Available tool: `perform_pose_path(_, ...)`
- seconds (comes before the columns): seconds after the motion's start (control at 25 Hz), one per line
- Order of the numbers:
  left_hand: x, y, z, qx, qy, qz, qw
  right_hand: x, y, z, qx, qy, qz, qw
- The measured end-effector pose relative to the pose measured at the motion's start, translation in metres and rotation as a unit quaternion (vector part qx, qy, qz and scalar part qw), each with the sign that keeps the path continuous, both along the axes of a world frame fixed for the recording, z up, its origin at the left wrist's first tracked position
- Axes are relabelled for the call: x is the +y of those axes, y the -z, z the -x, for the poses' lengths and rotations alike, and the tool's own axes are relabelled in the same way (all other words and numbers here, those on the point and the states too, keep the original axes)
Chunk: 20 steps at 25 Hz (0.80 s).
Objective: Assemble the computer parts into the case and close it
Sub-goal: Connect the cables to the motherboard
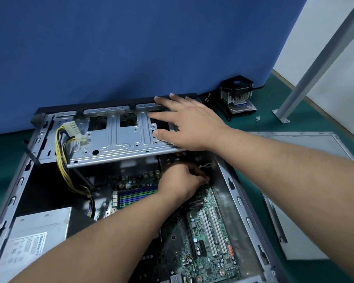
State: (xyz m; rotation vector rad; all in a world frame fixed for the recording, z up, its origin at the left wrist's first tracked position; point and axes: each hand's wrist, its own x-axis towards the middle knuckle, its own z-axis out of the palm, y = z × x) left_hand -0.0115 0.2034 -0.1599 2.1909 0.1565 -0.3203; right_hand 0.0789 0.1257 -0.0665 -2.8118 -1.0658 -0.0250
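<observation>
The open computer case [236, 198] lies on its side before me. Its green motherboard [211, 237] fills the floor, with the grey power supply [37, 240] at the near left. A metal drive cage [119, 137] spans the far end. My right hand [189, 123] lies flat on the cage's right part, fingers spread. My left hand [181, 181] reaches below the cage at the board's far right corner, fingers curled round a small cable connector; the connector itself is mostly hidden. A yellow and black cable bundle [63, 160] with a white plug hangs over the cage's left side.
A CPU cooler with fan [236, 97] stands on the green mat at the far right, a few screws [258, 118] beside it. The case's side panel [307, 160] lies flat to the right. A blue partition [131, 48] rises behind, and a grey post [315, 64] stands at right.
</observation>
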Motion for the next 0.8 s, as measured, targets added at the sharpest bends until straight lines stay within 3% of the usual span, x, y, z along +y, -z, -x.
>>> perform_pose_path(0.8,0.0003,-0.0028,-0.0003,-0.001,-0.002,-0.007,1.0,0.0009,-0.0016,0.0008,0.002,0.0,-0.004,1.0)
